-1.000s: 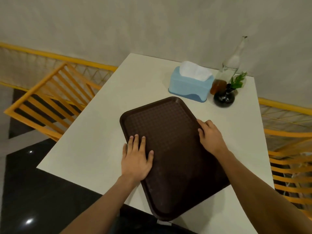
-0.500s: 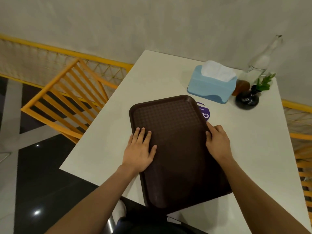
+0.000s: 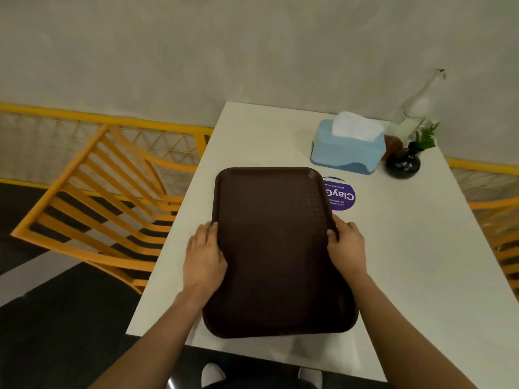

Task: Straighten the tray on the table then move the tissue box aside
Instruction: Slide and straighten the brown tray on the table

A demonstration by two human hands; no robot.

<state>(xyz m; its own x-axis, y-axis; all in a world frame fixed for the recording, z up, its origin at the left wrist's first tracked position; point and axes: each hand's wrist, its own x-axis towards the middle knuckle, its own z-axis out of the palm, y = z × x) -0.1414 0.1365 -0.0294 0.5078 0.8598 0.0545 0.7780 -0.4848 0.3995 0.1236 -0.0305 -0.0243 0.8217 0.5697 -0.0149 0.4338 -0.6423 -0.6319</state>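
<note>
A dark brown tray (image 3: 276, 248) lies on the white table (image 3: 421, 262), its long sides now roughly square to the near edge. My left hand (image 3: 203, 256) grips its left rim and my right hand (image 3: 346, 244) grips its right rim, fingers curled over the edges. A light blue tissue box (image 3: 346, 150) with white tissue sticking out stands beyond the tray at the far right, apart from it.
A purple round sticker (image 3: 341, 196) shows on the table beside the tray's far right corner. A black vase with a green sprig (image 3: 404, 162) and a clear glass bottle (image 3: 412, 110) stand right of the tissue box. Orange slatted chairs (image 3: 104, 209) flank the table.
The tray has turned clockwise from a slanted position to nearly straight and uncovered the purple sticker. My left hand slid from flat on the tray to gripping its left rim.
</note>
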